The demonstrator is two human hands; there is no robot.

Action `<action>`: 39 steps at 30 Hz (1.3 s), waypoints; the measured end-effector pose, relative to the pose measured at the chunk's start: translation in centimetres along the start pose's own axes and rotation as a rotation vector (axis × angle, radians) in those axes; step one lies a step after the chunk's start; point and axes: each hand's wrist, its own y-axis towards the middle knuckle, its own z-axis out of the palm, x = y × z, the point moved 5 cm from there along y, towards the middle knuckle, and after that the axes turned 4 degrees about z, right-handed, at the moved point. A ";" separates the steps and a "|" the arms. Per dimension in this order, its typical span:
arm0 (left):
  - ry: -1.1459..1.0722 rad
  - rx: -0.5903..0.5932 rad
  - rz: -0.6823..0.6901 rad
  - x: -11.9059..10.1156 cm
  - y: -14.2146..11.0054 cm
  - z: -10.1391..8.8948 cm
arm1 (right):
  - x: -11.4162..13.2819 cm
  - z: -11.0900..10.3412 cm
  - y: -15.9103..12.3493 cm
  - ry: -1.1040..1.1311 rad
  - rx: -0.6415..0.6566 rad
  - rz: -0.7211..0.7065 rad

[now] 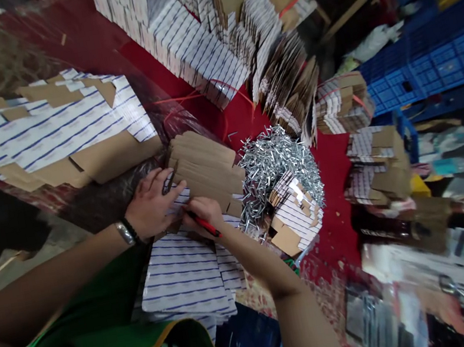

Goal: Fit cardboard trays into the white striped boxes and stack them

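Observation:
My left hand (150,206), with a silver band and a dark bracelet at the wrist, lies over a small white carton piece with blue lines (179,199). Its fingers are stretched out and its thumb reaches across the piece. Close by, my right hand (205,211) is closed around a red-and-black pen (206,225), whose body sticks out toward my forearm. The pen's front end is hidden by my fingers. Just beyond both hands lies a fanned stack of brown flat cartons (203,163). Below them are blue-lined white cartons (180,275) in a pile.
A heap of small shiny metal pieces (280,156) sits right of the brown stack, with folded cartons (297,216) on it. Carton stacks (190,40) stand on the red table (332,180). More flat cartons (58,129) lie left. Blue crates (431,57) stand right.

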 end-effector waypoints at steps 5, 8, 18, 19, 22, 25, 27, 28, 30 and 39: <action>-0.049 -0.165 0.050 -0.5 -0.7 -0.9 | -1.1 -8.6 -0.3 0.440 -0.744 0.295; -0.198 -0.294 0.211 -2.0 -2.2 -1.9 | -1.8 -14.1 0.0 0.659 -0.896 0.360; -0.602 -0.021 0.248 -1.8 -6.5 -5.1 | 0.3 -3.2 1.3 0.162 0.057 0.087; -0.519 -0.044 0.216 -1.4 -5.6 -5.1 | 0.2 -2.0 1.1 0.102 0.063 0.056; -0.236 -0.107 0.117 -0.5 -2.3 -4.1 | -0.4 -0.2 0.8 -0.032 0.070 0.012; -0.022 -0.012 0.051 -0.1 0.1 -2.0 | -0.9 0.5 0.6 -0.106 0.075 -0.024; 0.055 0.050 0.021 0.4 0.7 -0.8 | -0.8 0.8 0.6 -0.097 0.055 -0.032; 0.073 0.059 0.016 0.6 0.8 -0.5 | -0.7 0.9 0.7 -0.067 0.033 -0.028; 0.067 0.022 0.028 0.9 0.8 -0.3 | -0.5 0.0 0.8 0.046 -0.089 0.032; -0.413 -0.327 0.274 -2.2 -2.3 -3.9 | -2.8 -15.8 0.8 0.771 -0.812 0.505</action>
